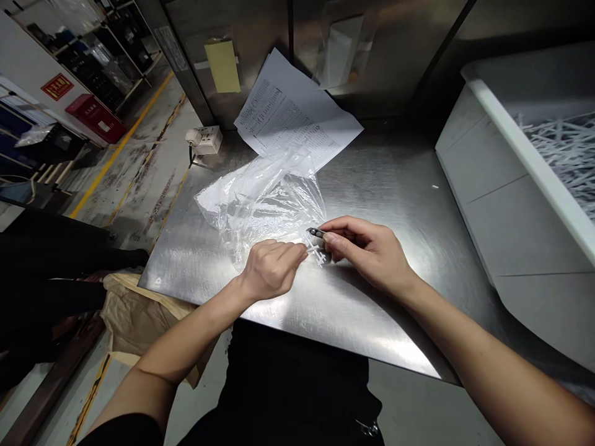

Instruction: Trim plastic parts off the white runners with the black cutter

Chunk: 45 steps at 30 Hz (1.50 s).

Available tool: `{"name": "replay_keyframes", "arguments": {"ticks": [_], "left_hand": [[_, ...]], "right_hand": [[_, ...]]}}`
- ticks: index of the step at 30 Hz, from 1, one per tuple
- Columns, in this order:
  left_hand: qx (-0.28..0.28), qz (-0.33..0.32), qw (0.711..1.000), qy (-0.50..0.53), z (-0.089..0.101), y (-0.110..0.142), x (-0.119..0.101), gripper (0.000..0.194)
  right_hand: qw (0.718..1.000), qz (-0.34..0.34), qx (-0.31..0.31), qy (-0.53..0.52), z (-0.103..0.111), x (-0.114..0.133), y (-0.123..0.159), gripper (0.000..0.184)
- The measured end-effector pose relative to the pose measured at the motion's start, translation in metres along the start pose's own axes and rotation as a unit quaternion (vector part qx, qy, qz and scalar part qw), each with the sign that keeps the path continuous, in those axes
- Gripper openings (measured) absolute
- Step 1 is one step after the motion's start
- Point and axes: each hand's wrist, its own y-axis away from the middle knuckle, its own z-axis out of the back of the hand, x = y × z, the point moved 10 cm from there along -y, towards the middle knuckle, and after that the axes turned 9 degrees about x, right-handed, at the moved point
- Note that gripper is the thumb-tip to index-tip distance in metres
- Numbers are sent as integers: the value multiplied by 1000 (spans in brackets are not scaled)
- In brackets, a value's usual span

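My left hand [275, 267] is closed in a pinch on a small white plastic sprue [317, 253], a thin stem with short cross branches. It is held just above the metal table. My right hand [367, 251] grips a small dark metal nail clipper [316, 233] between thumb and fingers. The clipper's tip points left, close to the upper end of the sprue; whether they touch I cannot tell. Behind both hands lies a crumpled clear plastic bag [274, 198], partly hidden by my left hand.
Printed sheets [297, 111] lie behind the bag against the metal wall. A power socket block [207, 140] sits at the table's far left corner. On the right stands a large white bin [483, 161] holding many white plastic pieces. Below the left edge is an open brown paper bag [134, 310].
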Motion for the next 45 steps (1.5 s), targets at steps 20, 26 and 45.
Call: {"name": "replay_keyframes", "arguments": {"ticks": [20,26,45], "left_hand": [[-15,-22,1000,-9,4,-1,-5,22],[-15,-27,999,-23,4,-1,-8,24],[5,-6,1000,8,-5,1,-2,24]], "right_hand": [[999,10,-3,43,-2,7,3,19],[999,8,-7,32,-5,5,3,20],[997,-7,-35,72,-5,-12,4,21]]}}
